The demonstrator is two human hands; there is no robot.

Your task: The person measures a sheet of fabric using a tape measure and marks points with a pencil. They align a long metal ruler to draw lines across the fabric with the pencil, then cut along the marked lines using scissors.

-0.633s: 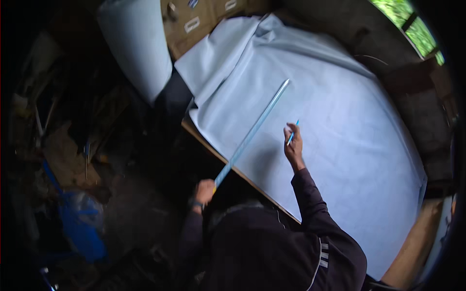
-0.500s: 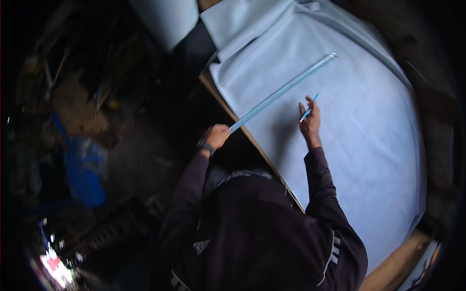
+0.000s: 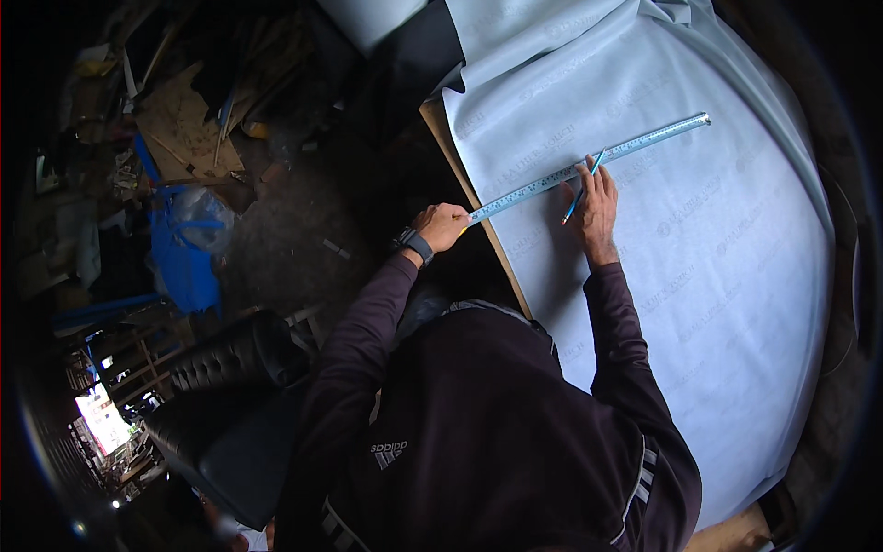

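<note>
A sheet of pale blue-grey faux leather (image 3: 699, 304), printed with faint repeated marks, covers the table. My left hand (image 3: 441, 226), a dark watch on its wrist, is closed at the sheet's left edge around the near end of a tape measure (image 3: 524, 191). A bit of yellow peeks out under that hand; the rest of the case is hidden. The silvery-blue blade runs out over the sheet up to the right, its hooked tip near the far side. My right hand (image 3: 598, 219) holds a slim blue pencil (image 3: 572, 208) between its fingers, its fingertips at the blade's lower edge.
The table's wooden edge (image 3: 501, 253) shows along the sheet's left side. Folds of the material (image 3: 552, 37) bunch up at the far end. On the floor to the left are wood scraps (image 3: 189, 138), a blue plastic item (image 3: 184, 267) and a black tufted seat (image 3: 230, 368).
The tape measure has swung to a flatter angle and shifted right with my left hand. My right hand, still with the pencil, now meets the blade. The view has moved.
</note>
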